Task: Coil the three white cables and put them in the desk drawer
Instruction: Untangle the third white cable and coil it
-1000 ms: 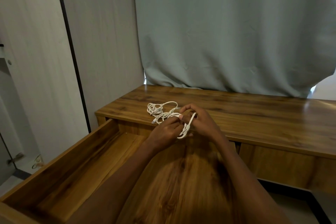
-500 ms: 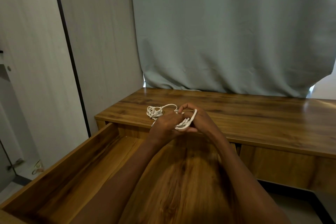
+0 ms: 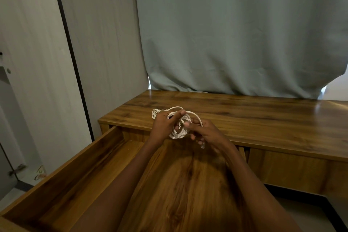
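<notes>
A coil of white cable (image 3: 178,132) hangs between my two hands, just above the front edge of the wooden desk (image 3: 244,115). My left hand (image 3: 163,126) holds the coil, its fingers through the loops. My right hand (image 3: 205,133) pinches a strand that arcs over the top of the coil. Behind my left hand a small heap of white cable (image 3: 155,114) lies on the desk top; how many cables it holds I cannot tell. The drawer (image 3: 62,179) stands pulled out wide below my arms, and no cable shows in its visible part.
A grey curtain (image 3: 235,34) hangs behind the desk. Pale wall panels and a door stand to the left. The drawer's left wall (image 3: 56,173) runs toward me, with floor beyond it.
My hands have shifted slightly right and turned the coil. The loop now arcs over the top, and the coil looks thicker than a second ago.
</notes>
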{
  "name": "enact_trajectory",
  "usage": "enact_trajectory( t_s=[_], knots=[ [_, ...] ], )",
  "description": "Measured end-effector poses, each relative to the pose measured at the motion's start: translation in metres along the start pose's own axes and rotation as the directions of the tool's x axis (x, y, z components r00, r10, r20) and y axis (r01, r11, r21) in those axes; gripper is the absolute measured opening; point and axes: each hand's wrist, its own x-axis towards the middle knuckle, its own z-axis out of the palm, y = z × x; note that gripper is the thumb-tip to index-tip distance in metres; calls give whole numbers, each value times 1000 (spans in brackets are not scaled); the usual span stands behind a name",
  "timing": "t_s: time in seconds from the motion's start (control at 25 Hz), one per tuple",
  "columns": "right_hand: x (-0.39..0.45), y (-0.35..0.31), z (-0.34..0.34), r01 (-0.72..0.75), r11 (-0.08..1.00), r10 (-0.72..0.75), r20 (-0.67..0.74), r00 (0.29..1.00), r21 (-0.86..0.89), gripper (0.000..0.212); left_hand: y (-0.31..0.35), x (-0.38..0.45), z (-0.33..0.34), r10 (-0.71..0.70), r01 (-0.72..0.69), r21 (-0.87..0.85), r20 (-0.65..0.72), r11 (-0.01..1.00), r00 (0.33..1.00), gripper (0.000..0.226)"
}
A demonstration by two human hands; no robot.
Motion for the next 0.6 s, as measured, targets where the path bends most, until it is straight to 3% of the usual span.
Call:
enact_trajectory(
  t_s=[0.12,0.28,0.36,0.44,0.52,0.6],
  knots=[
    [1,2,5,-19,999,17,-49,999,-39,25,-1,0,-2,-160,158,62,28,985,987,61],
    [2,9,11,-35,998,31,-69,997,-49,25,-4,3,0,-261,255,135,32,958,965,65],
    [3,14,11,-31,998,24,-135,991,-49,25,-5,0,2,-331,329,36,96,944,939,59],
    [4,17,11,-11,1000,7,-214,977,-19,27,-7,-3,1,-378,420,-153,245,894,893,38],
    [4,19,10,5,1000,-3,-296,955,5,30,-12,-5,-3,-350,477,-271,407,836,844,31],
    [2,19,7,11,1000,-2,-332,943,26,28,-18,-4,-3,-298,433,-261,430,863,852,36]
  ],
)
